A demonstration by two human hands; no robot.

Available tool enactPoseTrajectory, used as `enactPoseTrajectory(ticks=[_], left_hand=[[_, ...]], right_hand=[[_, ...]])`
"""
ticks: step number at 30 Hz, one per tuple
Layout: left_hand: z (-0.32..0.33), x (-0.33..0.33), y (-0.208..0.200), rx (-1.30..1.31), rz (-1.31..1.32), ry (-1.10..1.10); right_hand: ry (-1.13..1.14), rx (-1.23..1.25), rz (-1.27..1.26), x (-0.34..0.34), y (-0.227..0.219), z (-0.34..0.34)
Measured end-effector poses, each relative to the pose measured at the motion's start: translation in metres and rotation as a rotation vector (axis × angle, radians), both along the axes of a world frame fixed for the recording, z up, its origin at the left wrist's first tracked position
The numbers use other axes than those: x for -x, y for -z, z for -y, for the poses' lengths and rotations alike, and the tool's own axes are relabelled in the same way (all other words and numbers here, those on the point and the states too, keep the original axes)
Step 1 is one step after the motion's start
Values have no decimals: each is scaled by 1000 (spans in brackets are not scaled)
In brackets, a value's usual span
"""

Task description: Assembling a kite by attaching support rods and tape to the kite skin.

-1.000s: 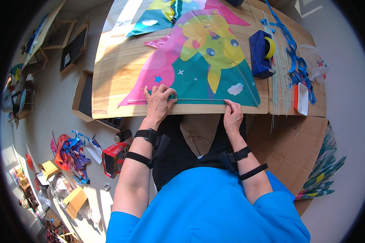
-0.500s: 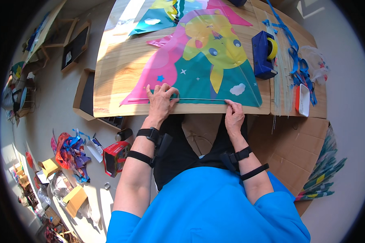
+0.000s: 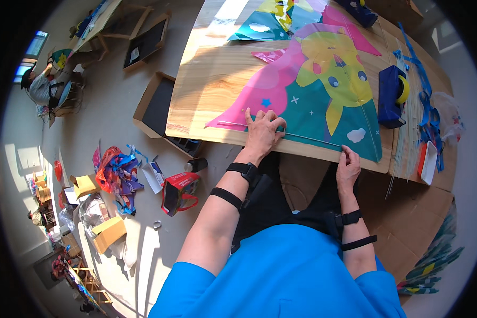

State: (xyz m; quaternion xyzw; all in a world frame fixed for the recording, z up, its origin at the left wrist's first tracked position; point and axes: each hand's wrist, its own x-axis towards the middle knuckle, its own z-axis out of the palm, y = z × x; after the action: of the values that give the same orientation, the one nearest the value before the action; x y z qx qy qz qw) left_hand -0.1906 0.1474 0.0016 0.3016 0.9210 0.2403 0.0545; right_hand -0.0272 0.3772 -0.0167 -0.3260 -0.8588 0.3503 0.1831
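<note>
A long wooden table [image 3: 212, 79] fills the upper part of the view, and across it lies a bright kite [image 3: 323, 100] of pink, teal and yellow, printed with a cartoon creature, its lower edge running just inside the table's near edge. Along that edge lies a thin rod [image 3: 302, 137], its long axis running left to right and dipping slightly toward the right.

The left hand [image 3: 262, 132] lies flat and spread on the kite, fingers apart, pressing over the rod toward its left end; it clamps nothing. The right hand [image 3: 348, 168] sits at the table's near edge with fingertips pinched together at the rod's right end, though whether they actually grip the rod is too small to tell. The rod spans the gap between the two hands, so each hand is at one end and neither is clearly nearer.

A blue tape dispenser [image 3: 391, 96] stands on the table just right of the kite, with blue ribbon [image 3: 424, 95] strewn beyond it. Down on the floor to the left lie a red box [image 3: 179, 192] and a heap of coloured scraps [image 3: 115, 172].

Compared with half a second earlier, both hands hold the same places on the rod and kite; only the view has shifted slightly, with the table sitting a little differently in frame.
</note>
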Motion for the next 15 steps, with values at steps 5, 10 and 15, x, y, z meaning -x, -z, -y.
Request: enactPoseTrajectory(ticks=[5,10,15], left_hand=[[2,1,-1,16,-14,13],[-2,3,-9,30,70,16],[-4,3,-5,14,23,21]], right_hand=[[-266,-392,-135,15,-39,20],[-664,-528,-146,47,-34,56],[-652,-550,-155,82,-20,79]])
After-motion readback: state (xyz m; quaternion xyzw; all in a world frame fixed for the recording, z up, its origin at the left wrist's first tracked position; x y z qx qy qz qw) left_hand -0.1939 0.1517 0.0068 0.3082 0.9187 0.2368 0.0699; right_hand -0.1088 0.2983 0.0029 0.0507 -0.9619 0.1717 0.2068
